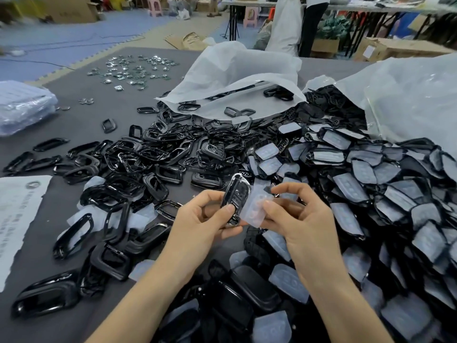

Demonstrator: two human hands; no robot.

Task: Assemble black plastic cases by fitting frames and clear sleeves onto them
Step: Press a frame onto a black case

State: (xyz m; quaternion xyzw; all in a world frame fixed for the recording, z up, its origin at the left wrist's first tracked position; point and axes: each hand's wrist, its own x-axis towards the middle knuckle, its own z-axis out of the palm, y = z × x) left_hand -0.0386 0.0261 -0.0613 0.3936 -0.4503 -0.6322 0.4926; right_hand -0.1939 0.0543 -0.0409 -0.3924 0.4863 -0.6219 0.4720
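Observation:
My left hand (201, 220) grips a black plastic case (236, 194) with a shiny frame, held upright above the table's middle. Right beside it, my right hand (295, 219) pinches a clear sleeve (256, 210) between thumb and fingers, its edge touching the case. Loose black frames (153, 154) lie scattered to the left and behind. A big heap of black cases with clear sleeves (371, 184) fills the right side.
Two white plastic bags (237, 70) (408, 100) lie open at the back, spilling parts. Small shiny metal pieces (133, 70) are spread far left. A wrapped stack (22, 105) and a printed sheet (17, 216) sit at the left edge of the grey table (81, 125).

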